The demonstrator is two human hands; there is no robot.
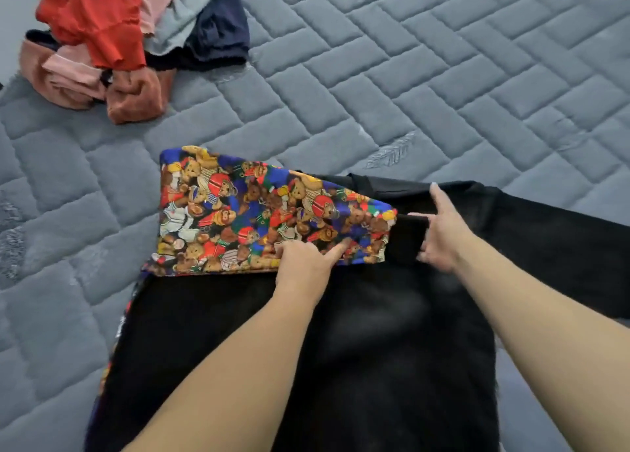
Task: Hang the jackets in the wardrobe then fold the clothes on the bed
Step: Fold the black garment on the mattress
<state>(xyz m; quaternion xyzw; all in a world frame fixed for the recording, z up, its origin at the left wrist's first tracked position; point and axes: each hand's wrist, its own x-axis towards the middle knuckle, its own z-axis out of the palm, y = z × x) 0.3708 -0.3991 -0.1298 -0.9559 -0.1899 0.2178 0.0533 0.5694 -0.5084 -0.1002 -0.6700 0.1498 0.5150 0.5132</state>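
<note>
1. Black garment [375, 349] is lying nearest to us, spreading flat on the bed [443, 76] beneath both our forearms and running out past our right hand toward the right.
2. We are looking at a sleeve with a teddy-bear print [259, 213], which is lying folded across the top of the black garment, stretching from just beside our right hand out past our left hand to the left.
3. We are resting our left hand [303, 264] on the lower edge of the printed sleeve; the thumb and the forefinger are lying on top of the print, and the other fingers are curling at its edge, so it seems to be pinching that edge, though the grip is partly hidden.
4. We are holding a black cuff [409, 238] at the end of the printed sleeve with our right hand [443, 237]: the fingers are curling round the dark fabric while the forefinger is pointing straight away from us.
5. We are seeing a pile of unfolded clothes [129, 42] well beyond our left hand, far up and to its left, with red, pink, rust, grey and navy pieces heaping together on the grey quilted bed.
</note>
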